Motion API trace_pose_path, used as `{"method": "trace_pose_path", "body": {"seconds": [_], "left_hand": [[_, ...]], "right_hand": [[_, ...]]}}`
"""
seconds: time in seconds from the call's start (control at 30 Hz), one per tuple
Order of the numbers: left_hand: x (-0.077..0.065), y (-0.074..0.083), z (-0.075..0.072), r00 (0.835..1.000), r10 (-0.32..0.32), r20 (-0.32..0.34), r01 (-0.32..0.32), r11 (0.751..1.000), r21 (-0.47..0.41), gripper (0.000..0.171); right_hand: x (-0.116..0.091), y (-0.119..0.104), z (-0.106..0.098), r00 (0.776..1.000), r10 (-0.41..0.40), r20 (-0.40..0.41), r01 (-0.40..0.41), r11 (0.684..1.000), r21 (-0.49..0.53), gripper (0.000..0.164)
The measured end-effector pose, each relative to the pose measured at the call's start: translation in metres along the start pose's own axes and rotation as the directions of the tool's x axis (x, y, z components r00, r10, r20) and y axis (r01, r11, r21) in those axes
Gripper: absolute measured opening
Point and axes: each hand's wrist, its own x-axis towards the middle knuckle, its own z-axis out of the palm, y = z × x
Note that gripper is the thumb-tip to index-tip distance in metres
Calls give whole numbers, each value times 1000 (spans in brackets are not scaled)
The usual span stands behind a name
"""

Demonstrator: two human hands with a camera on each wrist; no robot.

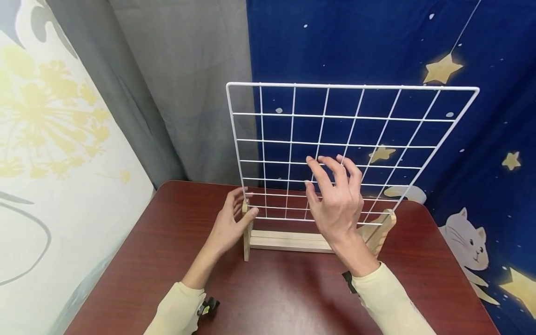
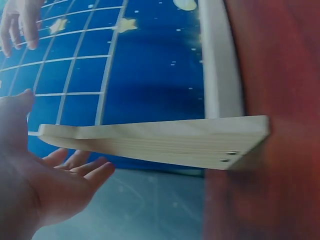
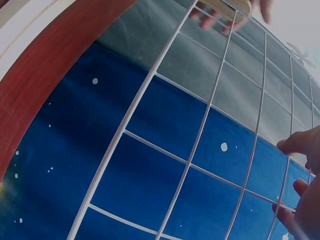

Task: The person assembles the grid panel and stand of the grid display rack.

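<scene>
A white wire grid panel (image 1: 351,86) stands upright, leaning back, in a pale wooden stand (image 1: 289,242). My left hand (image 1: 228,225) is around the top of the stand's left side piece (image 2: 150,137), thumb in front and fingers behind it. In the left wrist view those fingers are spread loosely beside the wood. My right hand (image 1: 339,204) is in front of the grid's middle, its fingers apart and gently bent. Its fingertips are right at the wires in the right wrist view, with nothing gripped. The grid's lower right part is partly hidden behind this hand.
The stand rests on a dark red wooden table (image 1: 167,279). Behind hang a grey curtain (image 1: 188,70) and a blue star-patterned cloth (image 1: 494,163). A white patterned surface (image 1: 50,209) borders the table's left side.
</scene>
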Motion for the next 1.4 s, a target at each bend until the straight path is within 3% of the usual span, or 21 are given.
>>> {"method": "trace_pose_path", "body": {"seconds": [0.1,0.2,0.3,0.4,0.57,0.73,0.8,0.9,1.23,1.4], "left_hand": [[9,13,-1,997,61,-55,-66,994,-91,52],[18,29,-2,986,126,-113,-147,969,-198,39],[26,44,-2,970,188,-155,-226,933,-279,37],[33,58,0,962,213,-171,-262,899,-352,42],[38,67,7,965,132,-227,-219,883,-416,37],[40,68,11,961,43,-274,-191,820,-540,22],[41,69,12,962,35,-270,-192,789,-584,19],[42,70,13,963,30,-269,-194,770,-608,18],[43,75,17,953,18,-304,-218,736,-641,18],[44,78,16,943,22,-333,-245,723,-646,17]], "right_hand": [[0,1,-1,1000,0,0,0,1000,-5,51],[0,2,-1,1000,-2,1,2,1000,-5,51],[0,2,-1,1000,-8,3,8,1000,-5,51],[0,2,-1,1000,-15,-2,15,1000,-4,50],[-3,2,0,1000,-15,-3,15,1000,-1,50],[-7,4,1,1000,-18,-6,18,1000,5,50],[-8,4,2,1000,-20,-18,20,1000,11,51],[-8,5,2,1000,-22,-21,23,1000,15,51],[-6,6,-13,996,-19,83,16,999,33,55],[1,5,-29,1000,-23,10,22,995,99,48]]}}
